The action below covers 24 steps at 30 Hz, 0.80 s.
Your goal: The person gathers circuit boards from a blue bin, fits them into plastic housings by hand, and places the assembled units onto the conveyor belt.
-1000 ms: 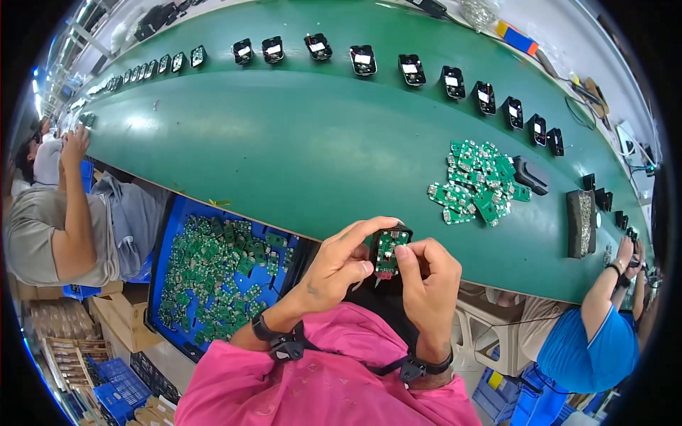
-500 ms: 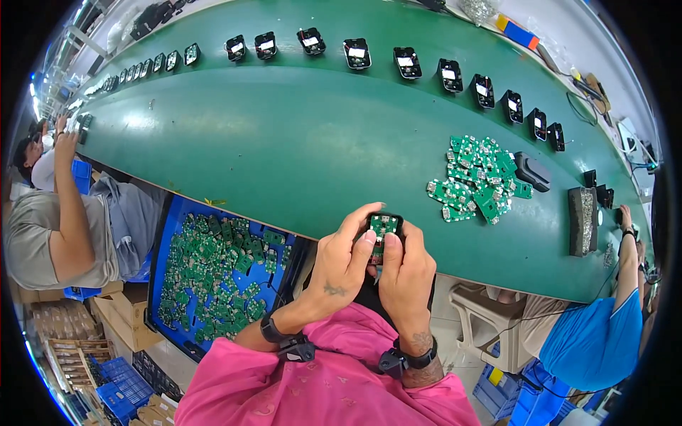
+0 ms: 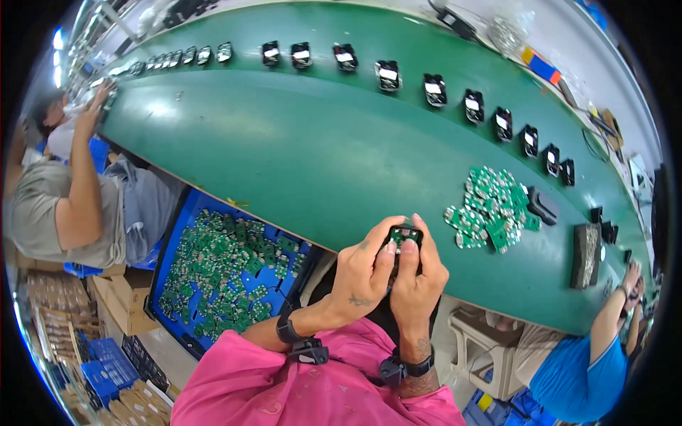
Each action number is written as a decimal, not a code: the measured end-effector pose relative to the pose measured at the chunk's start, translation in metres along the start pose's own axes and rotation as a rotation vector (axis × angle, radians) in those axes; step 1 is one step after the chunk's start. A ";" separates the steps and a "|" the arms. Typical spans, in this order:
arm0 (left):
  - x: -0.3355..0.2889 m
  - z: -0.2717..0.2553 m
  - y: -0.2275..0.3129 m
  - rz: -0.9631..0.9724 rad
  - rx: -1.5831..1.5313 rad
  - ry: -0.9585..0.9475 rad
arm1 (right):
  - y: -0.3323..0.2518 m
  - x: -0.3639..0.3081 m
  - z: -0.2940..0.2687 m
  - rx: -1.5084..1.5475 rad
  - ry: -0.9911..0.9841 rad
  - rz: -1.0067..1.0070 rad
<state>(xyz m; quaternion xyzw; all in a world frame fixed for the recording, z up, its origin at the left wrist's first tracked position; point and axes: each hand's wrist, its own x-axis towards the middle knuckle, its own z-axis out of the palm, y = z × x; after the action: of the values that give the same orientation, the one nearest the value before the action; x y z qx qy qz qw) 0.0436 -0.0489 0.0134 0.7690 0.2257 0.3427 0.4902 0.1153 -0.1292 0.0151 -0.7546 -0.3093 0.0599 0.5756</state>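
Both hands are closed around a small black plastic housing [image 3: 394, 226] with a green circuit board [image 3: 406, 235] in its open face, just off the table's near edge. My left hand [image 3: 362, 277] wraps its left side and my right hand [image 3: 420, 280] its right side. The two thumbs lie side by side on the board, and the fingertips curl round the far end. My thumbs and palms hide the housing's lower part. A loose pile of green circuit boards [image 3: 490, 202] lies on the table to the right, with a black plastic shell [image 3: 543, 206] beside it.
Black housings [image 3: 435, 90] stand in a curved row along the green table [image 3: 298, 156]. Below its edge at left, a blue tray [image 3: 169, 266] holds many boards. Co-workers sit at left [image 3: 64, 220] and right [image 3: 582, 376]. A dark foam block [image 3: 585, 257] lies at right.
The view has shifted, so the table's things appear lower and further right. My thumbs have drawn together over the board, and less of the housing shows. The right co-worker's hands have moved.
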 end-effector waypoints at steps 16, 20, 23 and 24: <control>0.347 -0.258 -0.211 -0.214 0.411 0.446 | 0.023 0.019 0.029 -0.287 -0.149 -0.226; 0.377 -0.270 -0.230 -0.268 0.622 0.325 | 0.023 0.017 0.031 -0.276 -0.143 -0.188; 0.379 -0.284 -0.238 0.104 1.174 0.352 | 0.026 0.014 0.027 -0.280 -0.148 -0.196; 0.381 -0.290 -0.236 0.207 1.204 0.352 | 0.026 0.015 0.027 -0.286 -0.138 -0.182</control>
<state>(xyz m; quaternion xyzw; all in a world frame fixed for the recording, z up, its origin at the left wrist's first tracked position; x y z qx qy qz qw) 0.0771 0.4832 -0.0018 0.8600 0.3806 0.3224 -0.1082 0.1260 -0.1023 -0.0137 -0.7918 -0.4202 0.0146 0.4431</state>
